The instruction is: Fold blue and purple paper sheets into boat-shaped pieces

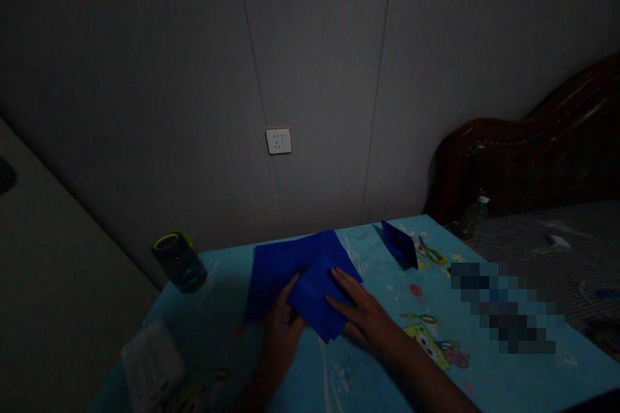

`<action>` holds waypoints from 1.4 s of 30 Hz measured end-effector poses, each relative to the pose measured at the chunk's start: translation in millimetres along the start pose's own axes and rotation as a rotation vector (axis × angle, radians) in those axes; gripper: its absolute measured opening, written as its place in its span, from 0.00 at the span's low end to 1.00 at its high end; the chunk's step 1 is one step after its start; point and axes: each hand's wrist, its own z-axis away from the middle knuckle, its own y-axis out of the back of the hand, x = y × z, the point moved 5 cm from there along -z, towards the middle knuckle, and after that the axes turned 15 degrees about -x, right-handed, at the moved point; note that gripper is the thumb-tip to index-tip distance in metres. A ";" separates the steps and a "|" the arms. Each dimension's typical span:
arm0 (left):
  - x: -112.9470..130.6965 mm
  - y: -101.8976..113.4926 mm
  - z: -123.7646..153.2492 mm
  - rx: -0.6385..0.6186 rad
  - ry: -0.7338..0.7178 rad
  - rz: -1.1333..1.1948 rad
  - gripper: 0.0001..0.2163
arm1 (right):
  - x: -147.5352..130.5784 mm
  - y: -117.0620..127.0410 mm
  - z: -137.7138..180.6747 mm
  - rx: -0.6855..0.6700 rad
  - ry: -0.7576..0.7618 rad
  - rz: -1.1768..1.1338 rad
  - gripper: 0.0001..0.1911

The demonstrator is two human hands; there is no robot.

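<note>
Fingers apparently lie flat atop blue paper.

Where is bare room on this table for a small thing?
Free: between the jar and the blue sheet; the near strip between the wrists of left hand and right hand. Crowded: the middle, both hands on the sheet; the far corner by the folded blue piece.

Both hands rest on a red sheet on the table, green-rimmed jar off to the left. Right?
No: the head view shows the sheet is blue, not red. The left hand and right hand do rest on it, green-rimmed jar to the left.
</note>
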 end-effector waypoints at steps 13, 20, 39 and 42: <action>1.0 -6.1 2.0 -0.065 0.011 -0.133 0.12 | 38.3 -6.1 2.8 0.384 -0.373 -0.846 0.20; -0.4 -13.0 3.8 -0.044 0.026 -0.063 0.14 | 48.6 -18.5 1.5 0.407 -0.571 -1.245 0.34; -15.8 2.0 1.0 0.145 0.231 -0.094 0.30 | 20.0 -35.7 -11.6 0.349 -0.382 -1.373 0.37; -12.0 4.9 2.8 0.223 0.242 -0.074 0.33 | 17.8 -48.9 -15.2 0.236 -0.350 -1.425 0.25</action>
